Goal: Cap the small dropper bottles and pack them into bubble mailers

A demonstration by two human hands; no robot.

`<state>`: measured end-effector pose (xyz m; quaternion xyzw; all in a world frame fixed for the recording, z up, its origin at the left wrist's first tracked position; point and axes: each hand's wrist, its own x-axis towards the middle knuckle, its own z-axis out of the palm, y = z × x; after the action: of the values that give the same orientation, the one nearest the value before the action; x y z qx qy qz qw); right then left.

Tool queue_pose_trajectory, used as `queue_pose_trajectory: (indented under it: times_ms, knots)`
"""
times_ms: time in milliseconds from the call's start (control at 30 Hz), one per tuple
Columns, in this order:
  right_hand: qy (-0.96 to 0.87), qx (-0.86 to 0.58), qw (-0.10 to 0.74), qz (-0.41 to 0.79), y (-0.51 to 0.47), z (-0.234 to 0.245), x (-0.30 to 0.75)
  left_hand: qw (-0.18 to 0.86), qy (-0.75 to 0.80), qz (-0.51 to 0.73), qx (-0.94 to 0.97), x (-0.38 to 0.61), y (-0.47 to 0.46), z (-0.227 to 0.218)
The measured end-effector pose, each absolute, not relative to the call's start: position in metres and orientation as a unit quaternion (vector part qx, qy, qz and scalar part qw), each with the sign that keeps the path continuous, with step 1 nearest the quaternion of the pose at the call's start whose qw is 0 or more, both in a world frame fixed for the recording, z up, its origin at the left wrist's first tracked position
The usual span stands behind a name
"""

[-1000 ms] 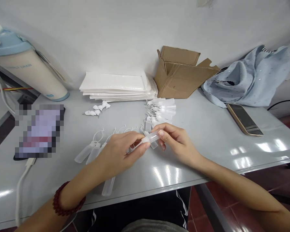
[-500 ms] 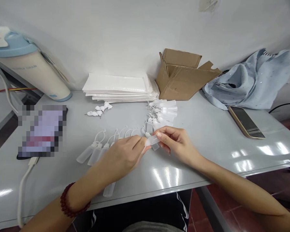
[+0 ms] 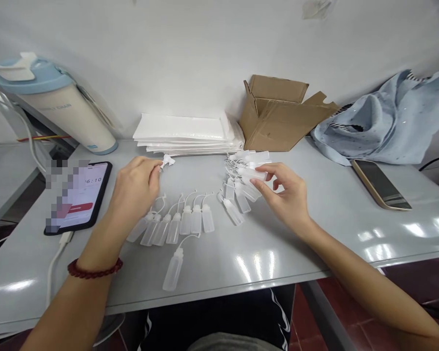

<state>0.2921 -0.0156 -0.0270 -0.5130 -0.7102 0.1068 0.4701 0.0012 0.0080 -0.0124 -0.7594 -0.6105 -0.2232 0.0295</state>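
Note:
My right hand (image 3: 285,195) pinches the end of a small translucent squeeze bottle (image 3: 249,174) between thumb and forefinger, at a pile of similar bottles (image 3: 244,200). My left hand (image 3: 136,187) is over the small white caps (image 3: 167,161), fingers curled together. Its fingertips are hidden, so what they hold cannot be made out. Below it, several squeeze bottles (image 3: 173,229) with looped strap caps lie in a row, the leftmost partly covered by the wrist. One more strapped bottle (image 3: 172,270) lies nearer the table's front edge.
White padded envelopes (image 3: 183,129) are stacked by the wall, beside an open cardboard box (image 3: 285,122). A tumbler (image 3: 69,112) and a plugged-in phone (image 3: 84,195) stand at left. A blue cloth bag (image 3: 384,122) and another phone (image 3: 380,184) lie at right on the grey table (image 3: 212,263).
Both hands previously met around one bottle in the middle. They have parted: my left hand went left to the white caps, my right hand went up and right to the pile with the bottle.

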Motion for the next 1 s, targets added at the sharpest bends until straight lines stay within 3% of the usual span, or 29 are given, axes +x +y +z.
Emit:
queue_pose_trajectory:
  times_ms: [267,467,700,1000]
  knots:
    - [-0.788,-0.456,0.408,-0.065,-0.018,-0.038,0.288,0.010,-0.630,-0.143,-0.763,-0.008,0.018,-0.026]
    - [-0.900,-0.302,0.311,0.045,-0.043,-0.033,0.272,-0.010,-0.646,-0.120,-0.754,-0.006,0.021,-0.031]
    - [-0.953,-0.250,0.151,0.077,-0.053,-0.036,0.265,-0.018,-0.645,-0.095,-0.758,-0.001,0.020,-0.035]
    - [-0.943,-0.271,0.183,0.065,-0.053,-0.039,0.261,-0.022,-0.652,-0.029,-0.757,-0.008,0.016,-0.026]
